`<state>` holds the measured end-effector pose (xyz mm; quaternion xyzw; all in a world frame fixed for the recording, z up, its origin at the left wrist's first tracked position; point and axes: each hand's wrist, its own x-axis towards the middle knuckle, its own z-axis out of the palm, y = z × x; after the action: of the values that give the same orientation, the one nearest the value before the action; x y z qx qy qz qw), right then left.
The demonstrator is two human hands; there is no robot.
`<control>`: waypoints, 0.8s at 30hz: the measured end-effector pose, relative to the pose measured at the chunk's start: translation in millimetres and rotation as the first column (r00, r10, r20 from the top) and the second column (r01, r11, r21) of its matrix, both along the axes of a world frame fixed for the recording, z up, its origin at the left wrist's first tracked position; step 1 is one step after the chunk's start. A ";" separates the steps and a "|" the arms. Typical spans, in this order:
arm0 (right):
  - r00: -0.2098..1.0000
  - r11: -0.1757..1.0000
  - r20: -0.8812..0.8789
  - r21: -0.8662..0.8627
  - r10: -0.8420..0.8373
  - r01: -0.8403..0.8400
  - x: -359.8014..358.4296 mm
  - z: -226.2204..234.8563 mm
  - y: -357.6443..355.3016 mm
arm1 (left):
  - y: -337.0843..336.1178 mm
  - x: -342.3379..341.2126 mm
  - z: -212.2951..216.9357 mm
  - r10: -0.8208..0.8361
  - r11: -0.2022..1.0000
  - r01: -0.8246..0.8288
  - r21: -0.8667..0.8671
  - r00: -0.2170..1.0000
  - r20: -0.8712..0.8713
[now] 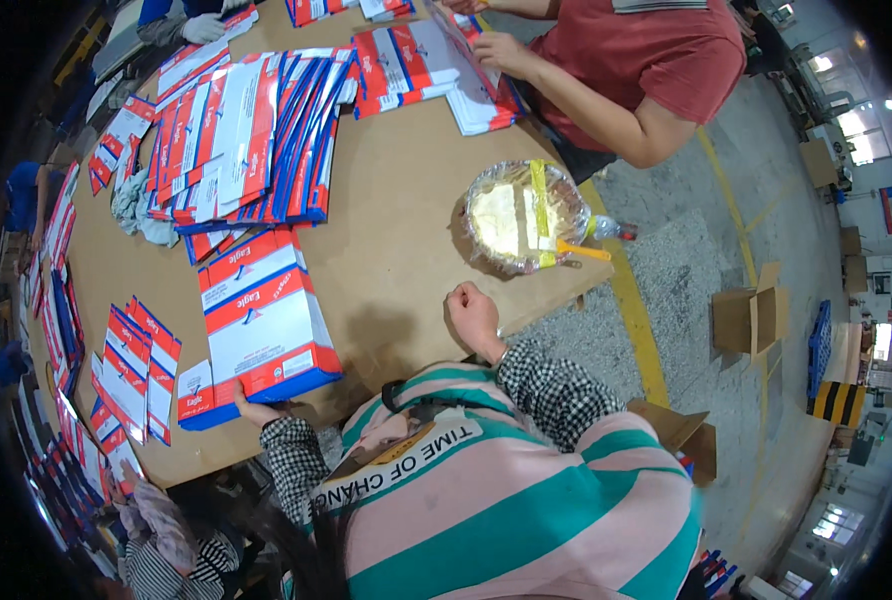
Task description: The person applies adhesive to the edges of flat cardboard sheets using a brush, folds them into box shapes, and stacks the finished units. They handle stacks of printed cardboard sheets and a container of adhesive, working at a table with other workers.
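Observation:
A red, white and blue carton (266, 325) lies at the near left of the table, with a small flap sticking out at its left. My left hand (254, 408) grips its near edge, the thumb on the printed face and the other fingers mostly hidden. Away from the carton, my right hand (474, 315) rests by the table's right edge, curled into a fist with nothing showing in it. Beyond that fist stands a plastic-wrapped bowl (501, 220) of pale paste, a yellow strip across it and an orange-handled tool (581, 250) at its rim.
A large fanned pile of flat cartons (251, 140) covers the brown table's (396, 190) far left. A grey cloth (136, 210) lies beside it. Across the table, a person in red (626, 70) handles cartons. An open cardboard box (751, 315) stands on the floor to the right.

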<state>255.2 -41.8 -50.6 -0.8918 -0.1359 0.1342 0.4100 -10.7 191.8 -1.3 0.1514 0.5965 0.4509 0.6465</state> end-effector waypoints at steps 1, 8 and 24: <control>1.000 0.999 -0.025 0.032 -0.007 0.008 1.0 -2.1 -1.5 | 0.1 -8.3 -4.5 -0.024 1.000 0.024 0.008 0.999 0.038; 0.986 0.995 -0.159 0.094 0.056 -0.041 5.6 -22.8 -5.5 | 8.3 -20.9 -24.5 0.045 0.999 -0.046 0.013 0.996 0.079; 0.936 0.700 -0.006 0.666 0.352 -0.259 69.2 189.7 38.6 | 18.0 -16.4 -33.5 -0.055 0.998 0.052 0.029 0.992 0.111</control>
<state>324.4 -3.2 139.1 -0.6450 -0.2930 0.2034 0.6758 -27.1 209.8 -34.8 0.1504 0.5490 0.4491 0.6887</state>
